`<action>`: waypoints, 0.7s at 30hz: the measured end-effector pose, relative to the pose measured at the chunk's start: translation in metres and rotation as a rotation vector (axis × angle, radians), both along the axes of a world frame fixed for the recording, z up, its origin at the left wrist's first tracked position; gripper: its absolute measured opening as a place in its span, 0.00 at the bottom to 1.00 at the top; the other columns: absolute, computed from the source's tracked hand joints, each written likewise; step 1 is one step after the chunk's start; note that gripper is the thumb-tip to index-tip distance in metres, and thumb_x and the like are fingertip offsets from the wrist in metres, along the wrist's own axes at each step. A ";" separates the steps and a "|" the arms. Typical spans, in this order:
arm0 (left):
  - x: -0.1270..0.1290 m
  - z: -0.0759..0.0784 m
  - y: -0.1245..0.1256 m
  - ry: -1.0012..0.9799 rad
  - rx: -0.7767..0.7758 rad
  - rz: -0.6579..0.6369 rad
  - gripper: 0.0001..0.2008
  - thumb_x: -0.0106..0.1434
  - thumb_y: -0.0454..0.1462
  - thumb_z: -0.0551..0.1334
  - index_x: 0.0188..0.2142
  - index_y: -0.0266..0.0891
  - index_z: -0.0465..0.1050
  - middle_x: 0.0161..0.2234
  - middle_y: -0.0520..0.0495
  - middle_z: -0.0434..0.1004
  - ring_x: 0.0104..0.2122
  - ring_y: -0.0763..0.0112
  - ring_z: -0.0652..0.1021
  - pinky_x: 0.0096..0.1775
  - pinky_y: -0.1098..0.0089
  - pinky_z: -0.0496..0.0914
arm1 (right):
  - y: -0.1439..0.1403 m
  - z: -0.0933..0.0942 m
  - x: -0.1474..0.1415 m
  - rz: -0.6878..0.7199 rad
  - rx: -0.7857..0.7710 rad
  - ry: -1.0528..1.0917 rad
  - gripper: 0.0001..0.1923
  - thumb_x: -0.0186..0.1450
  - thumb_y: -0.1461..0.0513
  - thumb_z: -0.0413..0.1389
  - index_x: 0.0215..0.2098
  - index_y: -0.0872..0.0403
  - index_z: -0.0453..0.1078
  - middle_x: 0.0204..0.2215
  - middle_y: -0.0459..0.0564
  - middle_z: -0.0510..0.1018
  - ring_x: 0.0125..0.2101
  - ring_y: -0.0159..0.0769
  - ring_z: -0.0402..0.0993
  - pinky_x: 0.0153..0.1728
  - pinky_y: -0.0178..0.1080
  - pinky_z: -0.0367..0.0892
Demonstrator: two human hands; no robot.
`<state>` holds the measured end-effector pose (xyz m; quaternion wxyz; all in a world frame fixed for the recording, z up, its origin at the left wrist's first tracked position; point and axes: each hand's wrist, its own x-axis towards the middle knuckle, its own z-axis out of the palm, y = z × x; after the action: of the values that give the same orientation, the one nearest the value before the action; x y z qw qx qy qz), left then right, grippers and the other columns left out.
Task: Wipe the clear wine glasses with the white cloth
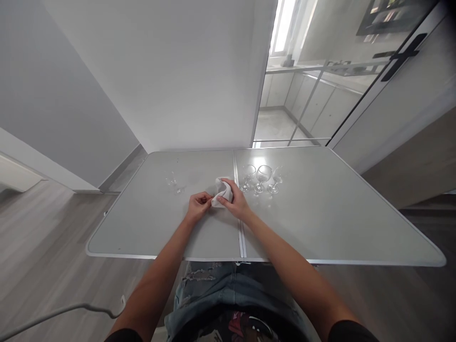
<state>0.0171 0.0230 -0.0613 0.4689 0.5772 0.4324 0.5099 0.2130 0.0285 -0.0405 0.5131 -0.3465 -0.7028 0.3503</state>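
Over the table's middle, my right hand (236,200) is closed on a white cloth (223,194), thumb in front and fingers over the top. The cloth curves round what looks like the bowl of a wine glass, mostly hidden. Close against its left side, my left hand (199,205) has its fingers pinched together, seemingly on the stem or foot of that glass. Just right of the hands stand three clear stemmed glasses in a row: a left one (248,172), a middle one (263,174) and a right one (277,179). Another faint clear glass (174,182) stands left of my hands.
The light grey folding table (320,209) has a metal rim and a seam (240,228) down its middle. Behind it rises a white wall (185,95). A glass-paned door (309,95) is at the back right. A grey cable or hose (85,306) shows at lower left.
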 end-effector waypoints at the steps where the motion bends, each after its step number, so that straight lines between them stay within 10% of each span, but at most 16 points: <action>1: 0.000 0.000 0.000 -0.003 -0.011 -0.025 0.19 0.55 0.48 0.72 0.26 0.34 0.73 0.18 0.53 0.69 0.18 0.80 0.65 0.21 0.76 0.58 | 0.001 0.002 0.003 0.031 -0.063 0.013 0.31 0.63 0.51 0.62 0.60 0.51 0.63 0.52 0.53 0.73 0.51 0.43 0.71 0.54 0.44 0.67; 13: -0.001 -0.011 0.001 0.087 -0.001 -0.116 0.18 0.53 0.47 0.73 0.26 0.31 0.78 0.21 0.48 0.75 0.20 0.76 0.70 0.24 0.74 0.64 | 0.001 0.009 0.015 0.195 0.188 -0.056 0.13 0.64 0.59 0.60 0.47 0.48 0.75 0.35 0.50 0.82 0.42 0.41 0.76 0.49 0.45 0.69; 21: -0.001 -0.008 0.001 0.171 0.096 -0.086 0.14 0.56 0.44 0.71 0.25 0.33 0.78 0.22 0.48 0.76 0.22 0.75 0.71 0.26 0.74 0.64 | 0.007 0.012 0.014 0.193 -0.333 0.032 0.16 0.59 0.53 0.63 0.39 0.55 0.76 0.32 0.48 0.78 0.33 0.36 0.73 0.35 0.37 0.67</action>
<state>0.0157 0.0245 -0.0698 0.4237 0.6583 0.4207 0.4584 0.2267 0.0356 -0.0286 0.4238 -0.3522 -0.6569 0.5146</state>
